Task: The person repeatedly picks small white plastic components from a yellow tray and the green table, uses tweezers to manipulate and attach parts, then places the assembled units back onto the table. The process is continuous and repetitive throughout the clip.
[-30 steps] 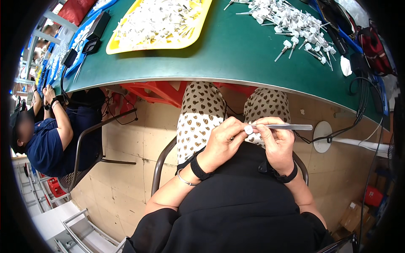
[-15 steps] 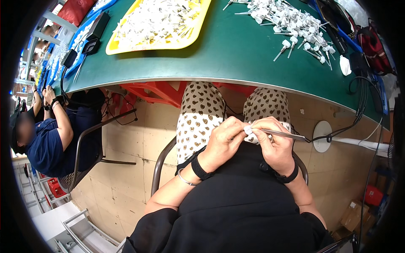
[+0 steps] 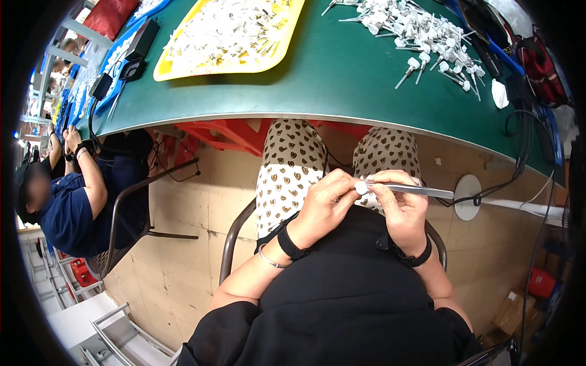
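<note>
1. Green worktable [image 3: 342, 79] curves across the top of your view, with pale floor panels below it and your patterned trousers [image 3: 287, 171] under its edge.
2. Your left hand [image 3: 323, 207] is curled, fingertips pinched on a small white piece [image 3: 361, 187] held over your lap, just above your black top.
3. Your right hand [image 3: 400, 207] is closed around metal tweezers [image 3: 421, 191]; their tip meets the white piece, and the handle end points right. Whether the tweezer tips are pressed together cannot be told.
4. Both hands touch at the fingertips, well below the table edge.
5. On the table sits a yellow tray [image 3: 183, 67] of small white parts, and a loose heap of white capped pins [image 3: 427, 36] lies to its right.
6. At your left, another person in a blue shirt [image 3: 67, 213] sits at the same table.
</note>
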A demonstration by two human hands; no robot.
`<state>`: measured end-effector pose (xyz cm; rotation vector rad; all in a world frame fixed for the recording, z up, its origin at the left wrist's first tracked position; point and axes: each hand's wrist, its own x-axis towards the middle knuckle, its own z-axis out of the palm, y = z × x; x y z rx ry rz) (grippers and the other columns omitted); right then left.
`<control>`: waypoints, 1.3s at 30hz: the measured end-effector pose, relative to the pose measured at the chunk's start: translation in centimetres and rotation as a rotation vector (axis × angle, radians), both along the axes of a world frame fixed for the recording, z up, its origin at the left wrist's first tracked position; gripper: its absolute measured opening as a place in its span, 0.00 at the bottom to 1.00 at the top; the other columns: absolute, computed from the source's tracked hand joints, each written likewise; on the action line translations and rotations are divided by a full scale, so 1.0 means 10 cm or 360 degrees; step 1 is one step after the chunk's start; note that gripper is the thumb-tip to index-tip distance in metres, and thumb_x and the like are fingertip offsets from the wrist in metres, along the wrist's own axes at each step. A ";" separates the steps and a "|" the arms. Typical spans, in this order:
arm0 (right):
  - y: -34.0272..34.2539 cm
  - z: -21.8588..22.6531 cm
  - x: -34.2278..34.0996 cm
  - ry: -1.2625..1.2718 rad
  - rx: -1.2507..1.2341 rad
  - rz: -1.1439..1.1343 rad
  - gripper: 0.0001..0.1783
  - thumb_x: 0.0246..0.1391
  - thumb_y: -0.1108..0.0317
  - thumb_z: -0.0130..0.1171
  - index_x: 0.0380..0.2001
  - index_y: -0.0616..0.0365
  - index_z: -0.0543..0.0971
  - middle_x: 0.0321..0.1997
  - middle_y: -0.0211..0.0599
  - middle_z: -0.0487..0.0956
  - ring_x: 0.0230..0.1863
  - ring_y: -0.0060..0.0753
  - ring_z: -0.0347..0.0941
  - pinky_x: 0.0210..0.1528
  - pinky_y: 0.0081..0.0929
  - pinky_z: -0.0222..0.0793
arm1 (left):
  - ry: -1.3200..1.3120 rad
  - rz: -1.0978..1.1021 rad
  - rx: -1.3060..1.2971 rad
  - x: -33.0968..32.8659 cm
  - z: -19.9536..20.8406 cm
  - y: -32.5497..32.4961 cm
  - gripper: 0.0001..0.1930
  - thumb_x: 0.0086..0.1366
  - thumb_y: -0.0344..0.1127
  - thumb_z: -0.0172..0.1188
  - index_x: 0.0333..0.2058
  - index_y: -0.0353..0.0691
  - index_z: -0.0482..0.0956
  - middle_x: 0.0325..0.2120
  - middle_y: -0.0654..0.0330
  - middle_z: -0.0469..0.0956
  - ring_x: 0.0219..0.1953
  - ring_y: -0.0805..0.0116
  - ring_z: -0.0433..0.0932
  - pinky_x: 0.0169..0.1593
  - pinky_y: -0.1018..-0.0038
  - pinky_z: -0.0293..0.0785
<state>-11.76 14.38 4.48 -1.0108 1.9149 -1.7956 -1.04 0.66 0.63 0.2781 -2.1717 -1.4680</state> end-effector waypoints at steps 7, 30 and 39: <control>-0.04 0.01 -0.01 0.0101 0.0017 0.0015 0.04 0.60 0.78 0.63 0.38 0.65 0.82 0.36 0.37 0.82 0.34 0.26 0.78 0.35 0.23 0.75 | 0.0038 0.0028 -0.0032 0.00 0.00 0.00 0.09 0.60 0.22 0.66 0.39 0.38 0.84 0.30 0.58 0.78 0.30 0.61 0.79 0.34 0.69 0.76; -0.05 0.09 -0.01 0.0162 0.0127 0.0038 0.01 0.60 0.78 0.62 0.34 0.65 0.82 0.32 0.38 0.82 0.31 0.30 0.77 0.33 0.27 0.72 | 0.0086 -0.0048 -0.0007 0.01 -0.08 0.01 0.15 0.59 0.19 0.65 0.45 0.39 0.84 0.30 0.57 0.77 0.32 0.61 0.78 0.35 0.70 0.76; -0.08 0.08 -0.06 0.0637 0.0110 0.0143 0.03 0.56 0.77 0.65 0.33 0.63 0.81 0.32 0.41 0.82 0.34 0.40 0.78 0.37 0.33 0.74 | 0.0026 -0.0061 0.0000 0.02 -0.03 0.01 0.10 0.61 0.21 0.66 0.41 0.35 0.84 0.32 0.56 0.80 0.33 0.60 0.80 0.37 0.71 0.77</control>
